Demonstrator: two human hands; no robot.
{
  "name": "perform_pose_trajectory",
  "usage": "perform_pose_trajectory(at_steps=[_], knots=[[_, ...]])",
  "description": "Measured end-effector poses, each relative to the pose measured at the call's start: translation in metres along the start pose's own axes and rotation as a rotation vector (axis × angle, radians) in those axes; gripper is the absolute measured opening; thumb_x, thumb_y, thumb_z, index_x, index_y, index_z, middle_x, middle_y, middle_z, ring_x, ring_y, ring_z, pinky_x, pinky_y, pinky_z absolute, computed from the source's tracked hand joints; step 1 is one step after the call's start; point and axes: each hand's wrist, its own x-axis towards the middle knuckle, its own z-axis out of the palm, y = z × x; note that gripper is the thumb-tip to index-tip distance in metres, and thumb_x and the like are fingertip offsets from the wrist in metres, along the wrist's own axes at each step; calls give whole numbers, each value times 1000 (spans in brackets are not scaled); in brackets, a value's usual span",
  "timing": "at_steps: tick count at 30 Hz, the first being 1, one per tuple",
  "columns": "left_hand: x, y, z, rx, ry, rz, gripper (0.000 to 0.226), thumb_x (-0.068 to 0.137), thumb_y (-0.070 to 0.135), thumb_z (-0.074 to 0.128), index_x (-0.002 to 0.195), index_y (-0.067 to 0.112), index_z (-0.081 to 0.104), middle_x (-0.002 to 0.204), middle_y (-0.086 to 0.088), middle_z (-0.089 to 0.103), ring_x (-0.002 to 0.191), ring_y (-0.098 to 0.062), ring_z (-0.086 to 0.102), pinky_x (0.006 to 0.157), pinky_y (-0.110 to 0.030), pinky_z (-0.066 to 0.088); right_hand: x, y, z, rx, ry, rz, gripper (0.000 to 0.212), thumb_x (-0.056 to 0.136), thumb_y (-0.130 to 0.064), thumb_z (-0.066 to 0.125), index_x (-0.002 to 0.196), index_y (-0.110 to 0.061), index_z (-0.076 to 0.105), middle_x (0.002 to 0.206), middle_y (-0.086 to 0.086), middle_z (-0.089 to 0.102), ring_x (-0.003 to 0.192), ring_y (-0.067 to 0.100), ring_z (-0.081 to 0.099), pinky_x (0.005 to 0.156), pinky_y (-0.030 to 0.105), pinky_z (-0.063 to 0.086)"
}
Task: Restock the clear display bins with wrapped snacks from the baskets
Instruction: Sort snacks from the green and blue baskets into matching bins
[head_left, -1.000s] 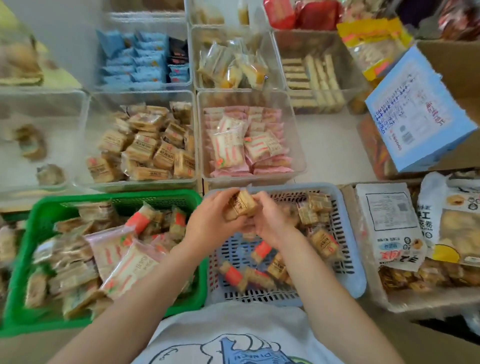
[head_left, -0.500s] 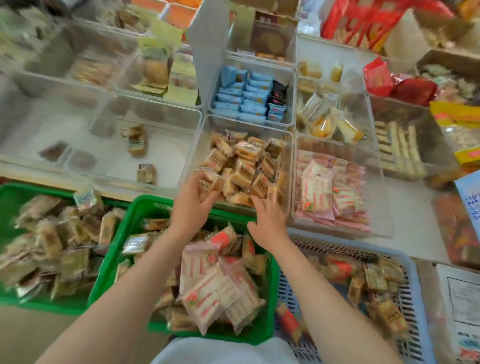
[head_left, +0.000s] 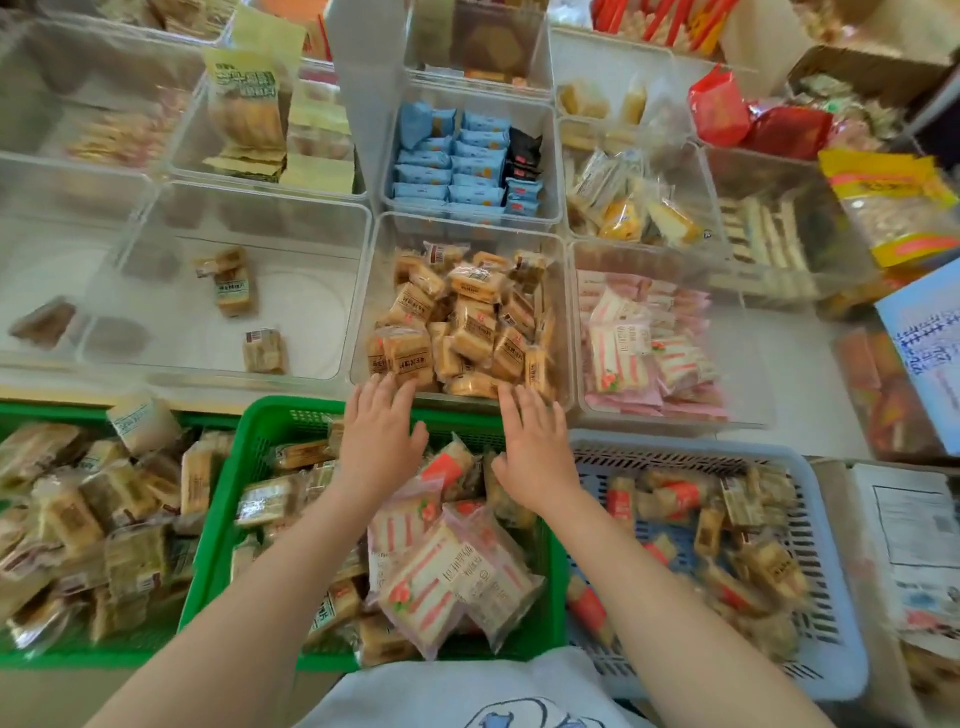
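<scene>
My left hand (head_left: 382, 434) and my right hand (head_left: 535, 452) hover palm down, fingers spread, at the near wall of a clear bin (head_left: 363, 332) heaped with tan wrapped snacks (head_left: 467, 327). Neither hand holds anything. Both hands are over the far edge of a green basket (head_left: 218, 525) that holds pink-striped packs (head_left: 452, 577) and brown wrapped snacks. To the right a blue-grey basket (head_left: 831, 587) holds tan and red wrapped snacks. Left of the heaped bin stands a clear bin (head_left: 311, 218) with only three packs in it.
A second green basket (head_left: 67, 660) full of snacks is at the far left. A bin of pink packs (head_left: 649, 343) sits right of the tan one. Further back are bins of blue packs (head_left: 457, 166), yellow cakes (head_left: 634, 208) and wafers. Boxes and bags crowd the right edge.
Both hands carried tan snacks from over the blue-grey basket to the heaped clear bin, let them go there, and have drawn back slightly to its near wall, open. My view has shifted left.
</scene>
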Motion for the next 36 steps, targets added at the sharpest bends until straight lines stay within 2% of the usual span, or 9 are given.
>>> perform_pose_trajectory(at_steps=[3, 6, 8, 14, 21, 24, 31, 34, 36], knots=[[-11, 16, -11, -119, 137, -19, 42, 94, 23, 54, 135, 11, 57, 140, -9, 54, 136, -28, 41, 116, -49, 29, -5, 6, -10, 222, 60, -22, 71, 99, -24, 50, 160, -16, 15, 166, 7, 16, 155, 22, 7, 126, 45, 5], [-19, 54, -11, -157, 187, 76, 38, 92, 20, 59, 127, 8, 63, 129, -10, 60, 127, -28, 48, 109, -47, 37, -26, 23, -10, 395, 234, 12, 57, 96, -18, 52, 151, -17, 38, 151, 4, 38, 141, 22, 31, 120, 43, 23], [-23, 88, -5, -147, 149, 161, 40, 91, 23, 58, 128, 8, 63, 128, -10, 60, 125, -30, 49, 105, -47, 39, -44, 46, 0, 453, 217, 68, 50, 96, -18, 51, 146, -17, 44, 144, 3, 42, 135, 22, 37, 114, 44, 31], [-35, 188, 44, -219, -237, 245, 44, 101, 33, 52, 144, 22, 49, 140, 0, 54, 133, -18, 45, 103, -34, 42, -101, 181, 39, 476, 3, 357, 37, 100, -24, 50, 136, -16, 51, 138, 8, 43, 129, 28, 41, 101, 41, 42], [-54, 301, 125, -210, -483, 319, 42, 103, 36, 50, 143, 25, 49, 137, 2, 55, 129, -18, 46, 97, -32, 43, -158, 334, 73, 427, -108, 750, 64, 93, -27, 66, 147, -16, 35, 148, 15, 39, 135, 34, 41, 107, 49, 42], [-64, 333, 141, -223, -532, 294, 39, 102, 33, 51, 140, 22, 52, 130, 2, 60, 113, -15, 54, 92, -34, 46, -176, 358, 89, 462, -176, 755, 66, 88, -29, 72, 143, -16, 38, 146, 14, 40, 136, 34, 38, 110, 53, 36], [-66, 343, 140, -208, -514, 298, 46, 101, 39, 52, 145, 27, 46, 146, 6, 46, 136, -14, 39, 107, -30, 36, -182, 341, 81, 616, 73, 641, 65, 83, -32, 76, 137, -12, 47, 133, 7, 52, 127, 28, 46, 108, 42, 41], [-64, 336, 129, -213, -431, 387, 62, 96, 39, 61, 152, 28, 35, 157, 6, 31, 144, -15, 25, 112, -28, 27, -171, 313, 52, 602, 16, 476, 68, 87, -34, 73, 145, -19, 42, 141, 3, 47, 132, 28, 38, 112, 43, 36], [-59, 325, 120, -190, -383, 503, 70, 90, 36, 71, 151, 24, 39, 156, 1, 35, 144, -20, 30, 114, -31, 26, -160, 292, 33, 584, -34, 363, 72, 88, -30, 74, 150, -26, 38, 146, 3, 37, 136, 28, 33, 114, 44, 36]])
